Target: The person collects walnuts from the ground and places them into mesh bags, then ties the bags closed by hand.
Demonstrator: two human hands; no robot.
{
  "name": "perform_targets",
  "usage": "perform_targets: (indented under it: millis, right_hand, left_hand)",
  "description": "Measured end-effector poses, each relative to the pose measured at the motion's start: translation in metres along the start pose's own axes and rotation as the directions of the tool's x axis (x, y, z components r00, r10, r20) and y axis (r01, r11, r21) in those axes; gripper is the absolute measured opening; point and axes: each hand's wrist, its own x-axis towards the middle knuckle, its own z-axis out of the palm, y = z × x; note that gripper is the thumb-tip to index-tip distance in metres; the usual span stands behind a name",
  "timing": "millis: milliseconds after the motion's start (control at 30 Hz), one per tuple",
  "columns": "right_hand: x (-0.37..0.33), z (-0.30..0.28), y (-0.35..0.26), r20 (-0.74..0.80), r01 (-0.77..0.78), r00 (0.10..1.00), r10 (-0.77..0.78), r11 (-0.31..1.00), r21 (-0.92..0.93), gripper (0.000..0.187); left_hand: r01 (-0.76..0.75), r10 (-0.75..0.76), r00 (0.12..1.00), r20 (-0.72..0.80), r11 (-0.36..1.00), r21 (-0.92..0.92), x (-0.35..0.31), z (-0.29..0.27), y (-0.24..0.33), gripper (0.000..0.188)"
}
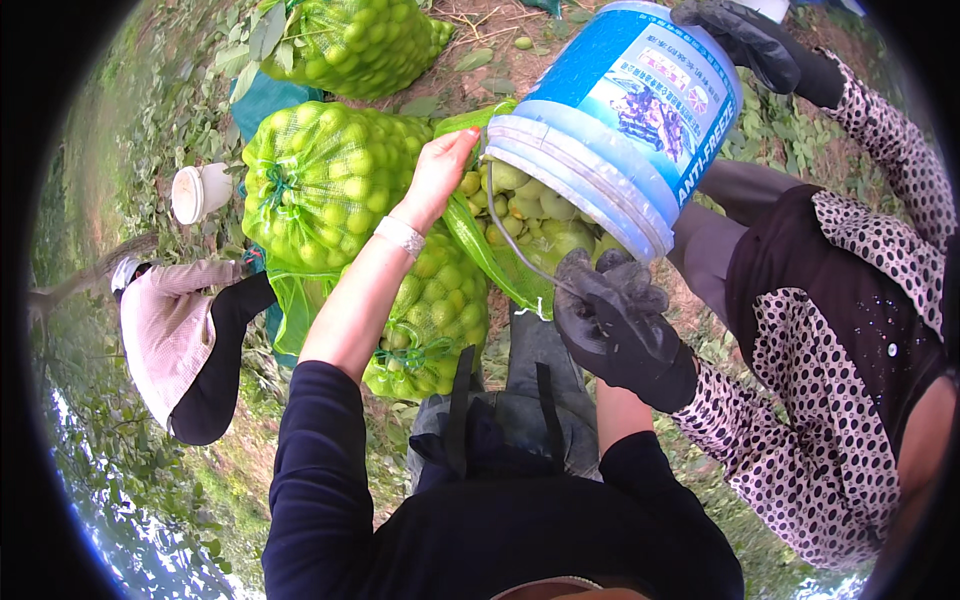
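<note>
Left grip (440, 168) up at the mouth of the green mesh bag (474, 248), and it looks clenched on the bag's edge, thumb and fingertips right against the bright band, a pale bracelet (400, 236) round the wrist below it! As for the right grip, no telling: the right forearm (622, 412) runs up behind a co-worker's gloved hand (622, 325), and whatever it grasps is hidden. Now look at the big blue bucket (620, 110), tipped well over, its rim right at the bag's mouth, with that gloved hand down by the wire handle (515, 232) and the co-worker's other gloved hand (745, 45) up at the bucket's base. Round green and yellowish fruit (545, 215) shows in the mouth of the bag, just under the rim. So the step in hand, by my reading, is the pour: one person spreads the bag, the other tilts the bucket. What does the next move call for? A steady, wide mouth, I'd judge, with the edge held up close to the rim so nothing rolls out onto the ground. Close by on the left sits a plump, tied mesh bag (345, 175), with another tied bag (432, 315) nearer the knees and a third full bag (365, 45) beyond, while a white bucket (200, 193) lies tilted off to the side.
</note>
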Motion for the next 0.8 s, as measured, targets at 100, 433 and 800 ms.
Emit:
perform_targets:
  millis: [100,433,800]
  right_hand:
    - [-0.001,0.005,-0.001,0.017,0.024,1.000,-0.024,0.999,-0.027,0.034]
    - [-0.001,0.023,-0.001,0.076,0.107,0.992,-0.100,0.990,-0.096,0.035]
    - [0.004,0.016,-0.003,-0.018,0.089,0.996,-0.093,0.985,-0.145,0.040]
  left_hand:
    - [0.011,-0.011,1.000,-0.001,1.000,0.017,0.000,-0.008,0.004,0.025]
    - [-0.082,0.079,0.991,-0.110,0.996,-0.023,-0.017,-0.024,0.013,0.028]
    - [-0.170,0.167,0.968,-0.188,0.985,-0.002,-0.035,-0.041,0.011,0.028]
